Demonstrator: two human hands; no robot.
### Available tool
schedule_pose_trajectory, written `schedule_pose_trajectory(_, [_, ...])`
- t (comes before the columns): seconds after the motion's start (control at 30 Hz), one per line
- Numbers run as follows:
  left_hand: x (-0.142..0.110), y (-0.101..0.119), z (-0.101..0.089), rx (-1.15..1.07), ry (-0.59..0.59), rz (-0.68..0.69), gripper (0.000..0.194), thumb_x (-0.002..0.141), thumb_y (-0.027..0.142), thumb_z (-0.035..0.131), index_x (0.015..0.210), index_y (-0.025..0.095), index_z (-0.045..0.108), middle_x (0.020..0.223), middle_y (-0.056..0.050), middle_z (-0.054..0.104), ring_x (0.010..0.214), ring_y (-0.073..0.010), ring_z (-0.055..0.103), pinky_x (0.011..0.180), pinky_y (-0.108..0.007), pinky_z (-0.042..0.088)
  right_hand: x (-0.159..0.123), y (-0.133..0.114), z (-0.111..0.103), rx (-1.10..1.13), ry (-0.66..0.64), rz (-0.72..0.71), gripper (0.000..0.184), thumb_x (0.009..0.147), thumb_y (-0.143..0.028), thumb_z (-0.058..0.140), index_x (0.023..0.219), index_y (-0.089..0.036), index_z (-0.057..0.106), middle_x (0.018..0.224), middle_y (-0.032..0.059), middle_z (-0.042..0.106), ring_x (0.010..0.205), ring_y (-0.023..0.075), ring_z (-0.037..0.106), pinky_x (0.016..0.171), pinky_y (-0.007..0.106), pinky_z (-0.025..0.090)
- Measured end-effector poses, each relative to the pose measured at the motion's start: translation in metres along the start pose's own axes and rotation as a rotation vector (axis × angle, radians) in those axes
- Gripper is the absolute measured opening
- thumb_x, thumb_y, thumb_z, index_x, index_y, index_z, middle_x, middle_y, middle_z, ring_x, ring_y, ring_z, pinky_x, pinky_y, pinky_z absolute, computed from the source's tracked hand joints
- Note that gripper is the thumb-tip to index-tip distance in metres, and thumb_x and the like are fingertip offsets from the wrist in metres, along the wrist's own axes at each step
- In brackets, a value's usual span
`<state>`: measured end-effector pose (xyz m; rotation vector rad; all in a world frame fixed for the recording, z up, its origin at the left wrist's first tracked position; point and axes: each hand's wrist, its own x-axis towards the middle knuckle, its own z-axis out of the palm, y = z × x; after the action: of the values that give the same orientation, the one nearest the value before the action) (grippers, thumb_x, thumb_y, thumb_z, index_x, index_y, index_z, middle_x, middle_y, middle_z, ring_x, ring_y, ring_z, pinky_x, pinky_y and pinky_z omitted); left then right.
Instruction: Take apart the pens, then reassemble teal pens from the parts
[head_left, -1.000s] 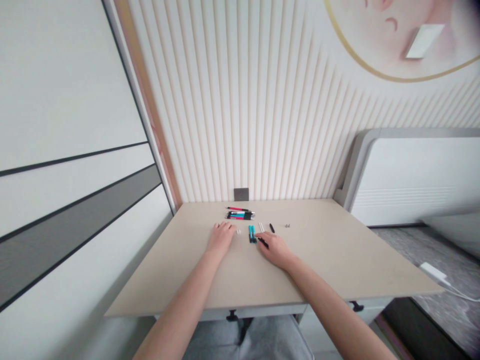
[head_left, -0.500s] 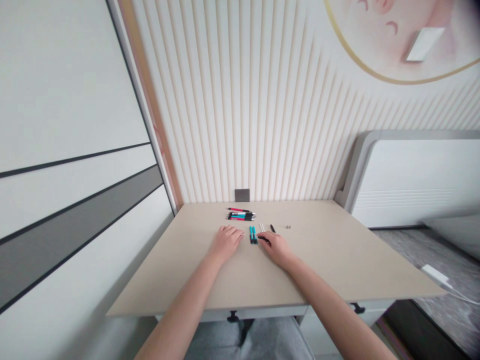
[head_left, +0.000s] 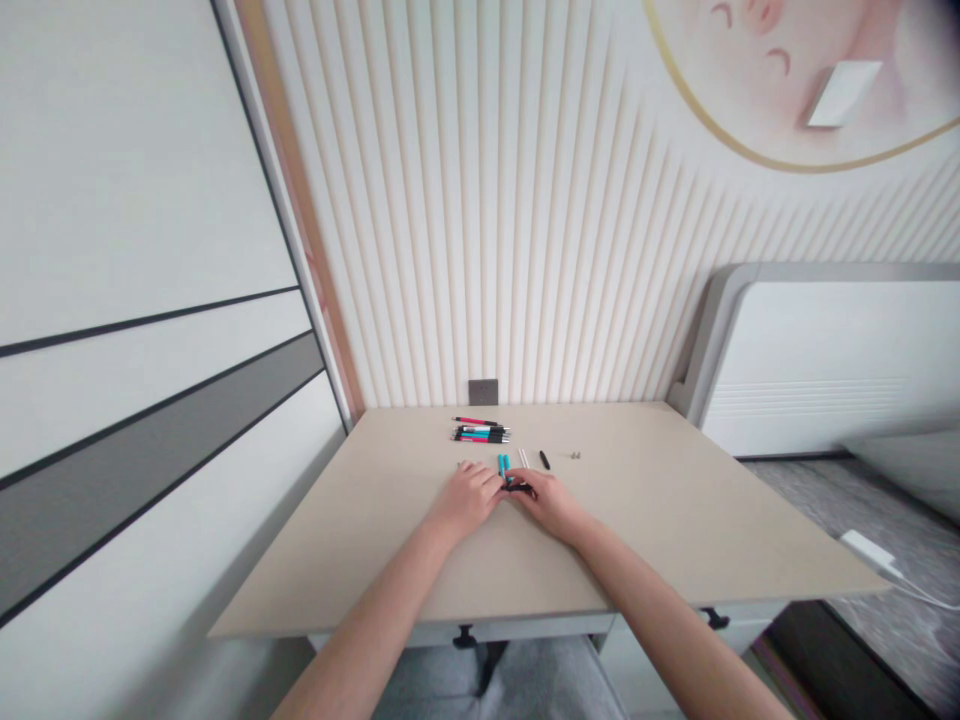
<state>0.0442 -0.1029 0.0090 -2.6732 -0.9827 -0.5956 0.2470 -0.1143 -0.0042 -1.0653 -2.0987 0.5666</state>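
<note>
My right hand (head_left: 551, 502) is closed on a black pen part (head_left: 519, 488), held level just above the tabletop. My left hand (head_left: 466, 498) has its fingertips together at the left end of that part. Right behind my fingers lie two turquoise pen barrels (head_left: 504, 464), their near ends hidden by my hands. Two thin white refills (head_left: 523, 458) are beside them, then a separate black pen piece (head_left: 544, 460). Tiny metallic bits (head_left: 575, 456) sit farther right.
A group of red, white, turquoise and black pens (head_left: 481, 434) lies toward the back of the beige desk (head_left: 360, 560). A dark wall socket (head_left: 484, 392) is behind it. White cabinet panels (head_left: 135, 480) stand left, and a bed headboard (head_left: 817, 370) right.
My left hand has moved right to meet the black pen part. My right hand has shifted slightly left and nearer, bringing the part in front of the turquoise barrels.
</note>
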Motion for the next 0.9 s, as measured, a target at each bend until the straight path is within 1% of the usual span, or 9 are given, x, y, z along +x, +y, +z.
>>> schedule_pose_trajectory(0.13, [0.0, 0.0, 0.003, 0.005, -0.031, 0.019, 0.018, 0.095, 0.026, 0.049, 0.095, 0.017, 0.064, 0.088, -0.008, 0.066, 0.086, -0.0208, 0.059, 0.076, -0.035, 0.039, -0.001, -0.004, -0.001, 0.029, -0.001, -0.056, 0.028, 0.089, -0.019, 0.053, 0.115, -0.022, 0.061, 0.105, 0.0052, 0.069, 0.095, 0.0177, 0.063, 0.087, 0.031, 0.049])
schedule_pose_trajectory(0.27, [-0.001, -0.002, 0.006, -0.018, -0.032, -0.009, 0.02, 0.096, 0.028, 0.048, 0.095, 0.017, 0.065, 0.089, -0.007, 0.067, 0.085, -0.0204, 0.059, 0.077, -0.035, 0.04, -0.002, -0.006, -0.002, 0.05, 0.012, -0.104, 0.028, 0.09, -0.018, 0.049, 0.115, -0.021, 0.061, 0.106, 0.0063, 0.067, 0.094, 0.0168, 0.062, 0.087, 0.031, 0.048])
schedule_pose_trajectory(0.4, [-0.003, -0.002, 0.007, -0.071, -0.027, -0.012, 0.02, 0.095, 0.031, 0.05, 0.094, 0.017, 0.065, 0.088, -0.007, 0.067, 0.085, -0.02, 0.06, 0.078, -0.034, 0.04, -0.002, -0.005, -0.002, 0.024, 0.005, -0.069, 0.031, 0.089, -0.019, 0.051, 0.119, -0.022, 0.059, 0.103, 0.0052, 0.068, 0.089, 0.0167, 0.062, 0.084, 0.031, 0.049])
schedule_pose_trajectory(0.6, [-0.003, -0.003, 0.008, -0.117, -0.025, -0.015, 0.016, 0.094, 0.028, 0.053, 0.091, 0.018, 0.065, 0.088, -0.006, 0.068, 0.085, -0.0191, 0.061, 0.079, -0.034, 0.041, -0.002, -0.006, -0.004, -0.027, 0.025, -0.023, 0.032, 0.089, -0.022, 0.053, 0.12, -0.023, 0.058, 0.094, 0.0032, 0.069, 0.082, 0.0164, 0.062, 0.082, 0.03, 0.048])
schedule_pose_trajectory(0.9, [-0.003, -0.004, 0.012, -0.142, -0.056, -0.037, 0.011, 0.092, 0.025, 0.056, 0.09, 0.017, 0.064, 0.087, -0.005, 0.068, 0.086, -0.0191, 0.061, 0.081, -0.033, 0.043, -0.001, -0.001, 0.0, -0.042, 0.04, -0.037, 0.032, 0.087, -0.019, 0.054, 0.118, -0.023, 0.06, 0.092, 0.0027, 0.069, 0.078, 0.0158, 0.061, 0.078, 0.028, 0.047])
